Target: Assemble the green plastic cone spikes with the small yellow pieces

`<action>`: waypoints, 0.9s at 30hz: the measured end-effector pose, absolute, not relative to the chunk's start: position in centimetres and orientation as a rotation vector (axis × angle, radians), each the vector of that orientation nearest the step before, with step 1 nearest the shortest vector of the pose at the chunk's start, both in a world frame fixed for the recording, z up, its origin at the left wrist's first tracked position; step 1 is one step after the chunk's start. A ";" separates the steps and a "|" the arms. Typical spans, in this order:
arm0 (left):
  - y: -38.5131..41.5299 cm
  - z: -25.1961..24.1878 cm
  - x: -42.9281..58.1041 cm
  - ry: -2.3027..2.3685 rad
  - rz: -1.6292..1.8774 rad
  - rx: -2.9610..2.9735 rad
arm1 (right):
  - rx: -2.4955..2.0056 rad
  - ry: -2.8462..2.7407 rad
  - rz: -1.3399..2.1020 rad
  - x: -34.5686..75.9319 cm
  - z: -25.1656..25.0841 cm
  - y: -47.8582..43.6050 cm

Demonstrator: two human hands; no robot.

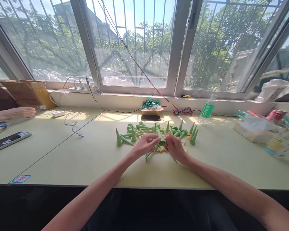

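My left hand [146,143] grips a green plastic cone [162,141] between thumb and fingers, its hollow round base turned toward me. Close against that base is my right hand [175,148], its fingers pinched together; what they hold, if anything, is hidden. Around and behind both hands lie many more green cones, some upright like the cone [118,138] at the left and the cone [194,138] at the right, others on their sides. Small yellow pieces [161,149] are scattered among them, partly covered by my hands.
Behind the cones are a small box [150,111] with green wire and a dark phone [150,118]. A bottle [207,109], tissue box [252,130] and red can [276,115] stand rightward. At left are another person's hand [22,112], a tablet-like device [9,141] and white cables [73,126].
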State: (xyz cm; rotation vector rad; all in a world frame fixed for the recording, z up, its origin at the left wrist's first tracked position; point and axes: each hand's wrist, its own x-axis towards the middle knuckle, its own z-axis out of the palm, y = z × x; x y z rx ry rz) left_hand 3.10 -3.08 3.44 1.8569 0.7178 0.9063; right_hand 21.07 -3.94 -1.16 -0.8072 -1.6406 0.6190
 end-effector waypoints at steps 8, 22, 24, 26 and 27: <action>-3.4 3.7 3.2 0.634 0.930 1.970 | -0.924 -1.661 0.538 21.3 -1.2 -3.7; -2.2 1.5 3.4 0.681 1.298 2.525 | -0.980 -1.694 0.377 21.1 -0.4 -4.1; -2.1 1.3 3.4 0.717 1.325 2.536 | -0.980 -1.683 0.361 21.1 -0.5 -4.1; -2.1 1.3 3.4 0.791 1.365 2.491 | -0.980 -1.653 0.383 21.0 -0.6 -4.0; -2.1 1.4 3.5 0.836 1.389 2.454 | -0.979 -1.634 0.408 21.0 -0.6 -4.0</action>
